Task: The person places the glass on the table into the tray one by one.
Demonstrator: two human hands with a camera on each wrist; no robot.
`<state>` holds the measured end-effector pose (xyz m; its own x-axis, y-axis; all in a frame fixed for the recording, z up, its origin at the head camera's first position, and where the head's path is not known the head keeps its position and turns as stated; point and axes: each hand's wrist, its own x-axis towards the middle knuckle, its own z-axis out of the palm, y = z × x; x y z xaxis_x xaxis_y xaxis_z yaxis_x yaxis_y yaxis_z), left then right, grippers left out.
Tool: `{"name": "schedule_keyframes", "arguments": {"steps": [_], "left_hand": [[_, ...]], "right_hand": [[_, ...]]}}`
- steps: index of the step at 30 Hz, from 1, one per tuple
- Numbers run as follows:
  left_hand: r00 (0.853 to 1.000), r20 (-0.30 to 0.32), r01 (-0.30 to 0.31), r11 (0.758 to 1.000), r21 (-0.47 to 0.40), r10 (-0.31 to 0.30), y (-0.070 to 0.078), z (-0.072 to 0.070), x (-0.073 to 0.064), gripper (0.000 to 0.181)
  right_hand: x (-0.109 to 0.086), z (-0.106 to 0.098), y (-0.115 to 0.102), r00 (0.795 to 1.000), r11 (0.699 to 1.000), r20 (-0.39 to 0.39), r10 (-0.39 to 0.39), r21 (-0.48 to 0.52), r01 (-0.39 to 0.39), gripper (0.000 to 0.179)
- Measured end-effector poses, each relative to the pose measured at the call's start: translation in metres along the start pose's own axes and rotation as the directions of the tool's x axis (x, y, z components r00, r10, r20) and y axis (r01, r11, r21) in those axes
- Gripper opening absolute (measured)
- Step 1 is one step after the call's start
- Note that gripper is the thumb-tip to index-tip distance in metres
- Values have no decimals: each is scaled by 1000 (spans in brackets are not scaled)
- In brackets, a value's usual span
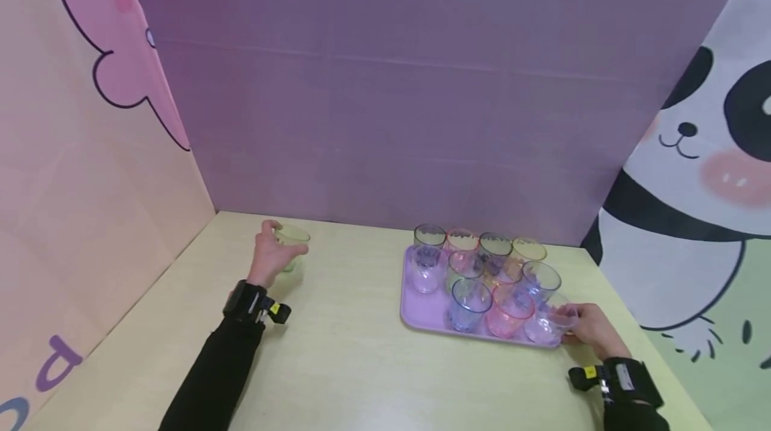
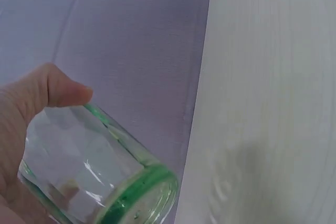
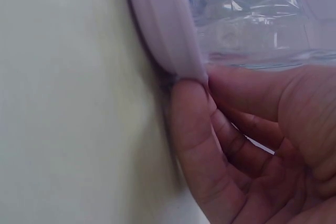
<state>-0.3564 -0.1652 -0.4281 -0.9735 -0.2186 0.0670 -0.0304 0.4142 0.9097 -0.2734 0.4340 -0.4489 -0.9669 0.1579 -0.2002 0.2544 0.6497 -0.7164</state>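
On the left of the head view, my left hand (image 1: 271, 258) grips a green-tinted drinking glass (image 1: 294, 235) around its side. The left wrist view shows the glass's thick green base (image 2: 139, 195) clear of the tabletop, with a shadow beside it. My right hand (image 1: 595, 329) pinches the front right corner of a purple tray (image 1: 415, 307), thumb over the rim (image 3: 168, 30) and a finger beneath it. Closest to that hand on the tray is a clear glass (image 1: 544, 329). Several tinted glasses share the tray, among them a blue glass (image 1: 470, 307) and a pink glass (image 1: 508, 314) along the front.
The pale wooden table (image 1: 343, 351) runs back to a purple wall panel (image 1: 385, 116). Side panels with cartoon figures stand at left and right, the panda panel (image 1: 680, 170) beyond the right hand. The glasses on the tray stand close together.
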Motion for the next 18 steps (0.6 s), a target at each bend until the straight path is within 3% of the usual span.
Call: {"name": "schedule_keyframes", "arguments": {"steps": [10,18], "left_hand": [[996,78,52,998,-31,-50,8,2,-5,88],[995,76,-58,997,-43,61,18,16,-12,82]], "right_hand": [[-1,-1,-1,1000,1000,10,18,1,-18,42],[1,-1,1,999,999,16,35,15,-36,46]]}}
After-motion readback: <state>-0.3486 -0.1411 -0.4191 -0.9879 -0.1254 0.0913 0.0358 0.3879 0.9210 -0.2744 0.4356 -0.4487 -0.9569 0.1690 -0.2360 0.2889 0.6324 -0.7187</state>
